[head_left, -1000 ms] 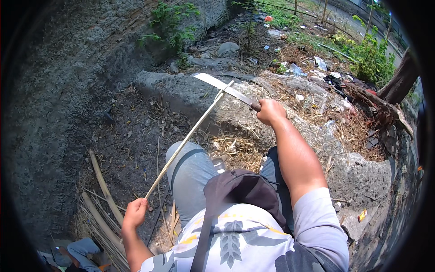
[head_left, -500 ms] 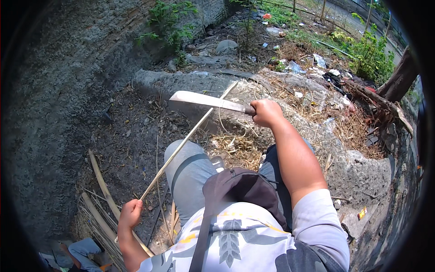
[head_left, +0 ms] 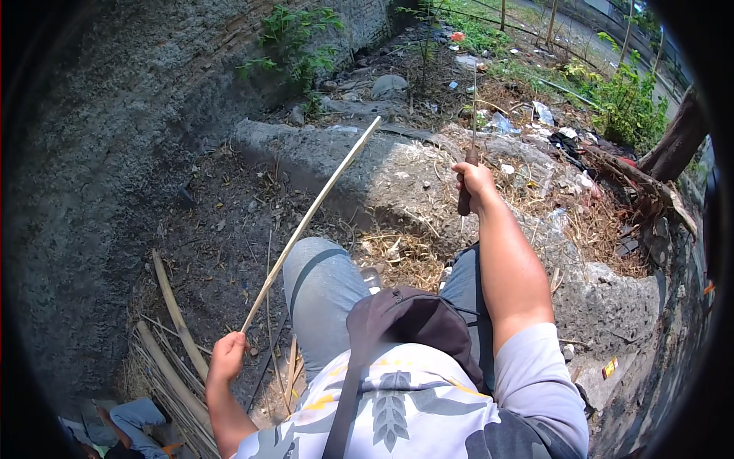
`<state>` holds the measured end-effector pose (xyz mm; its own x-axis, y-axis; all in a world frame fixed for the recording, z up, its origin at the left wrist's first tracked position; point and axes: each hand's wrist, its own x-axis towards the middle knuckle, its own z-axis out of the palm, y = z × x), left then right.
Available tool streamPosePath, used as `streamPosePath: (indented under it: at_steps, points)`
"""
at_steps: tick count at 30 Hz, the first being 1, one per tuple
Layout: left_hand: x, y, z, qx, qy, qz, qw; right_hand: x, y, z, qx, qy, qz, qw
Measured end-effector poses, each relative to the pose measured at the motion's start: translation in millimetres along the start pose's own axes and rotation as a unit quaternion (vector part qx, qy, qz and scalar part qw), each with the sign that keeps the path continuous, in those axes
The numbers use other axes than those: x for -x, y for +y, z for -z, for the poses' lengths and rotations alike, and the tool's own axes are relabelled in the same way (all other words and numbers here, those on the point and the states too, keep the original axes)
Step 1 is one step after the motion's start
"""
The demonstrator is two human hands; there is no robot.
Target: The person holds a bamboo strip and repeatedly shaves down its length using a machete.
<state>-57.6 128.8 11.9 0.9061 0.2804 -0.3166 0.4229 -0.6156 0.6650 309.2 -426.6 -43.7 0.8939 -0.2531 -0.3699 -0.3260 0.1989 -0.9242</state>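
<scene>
My left hand (head_left: pixel 228 356) is closed round the lower end of a long, thin pale wooden strip (head_left: pixel 313 208). The strip slants up and to the right, its far tip in front of the low concrete ledge. In my right hand (head_left: pixel 477 183) is the dark handle of a machete (head_left: pixel 473 151), fingers wrapped round it. The blade points away from me and shows edge-on as a thin line. Blade and strip are apart. Both knees are bent below, with a dark waist bag (head_left: pixel 413 325) across my lap.
A rough wall (head_left: pixel 99 199) rises on the left. The concrete ledge (head_left: pixel 298 149) crosses ahead, with dry grass and litter to its right. Long poles and strips (head_left: pixel 172 367) lie at lower left, near another person's leg (head_left: pixel 138 424). A tree trunk (head_left: pixel 677 141) leans at right.
The machete has swung from lying across the strip to upright, moving right and away from it. The strip's far end has shifted slightly left and up, still in my left hand.
</scene>
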Motion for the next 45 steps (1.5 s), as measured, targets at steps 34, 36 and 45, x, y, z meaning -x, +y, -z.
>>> streamPosePath:
  at_steps: [34, 36, 45]
  points:
    - [-19, 85, -81, -0.092, 0.081, -0.057, 0.991, 106, -8, -69, 0.591, -0.301, 0.326, 0.674]
    - [-24, 95, -89, -0.111, 0.086, -0.094, 0.986, 110, -1, -74, 0.588, -0.323, 0.354, 0.652]
    - [-24, 148, -89, -0.154, 0.153, -0.192, 0.957, 86, -9, -52, 0.546, -0.276, 0.330, 0.719]
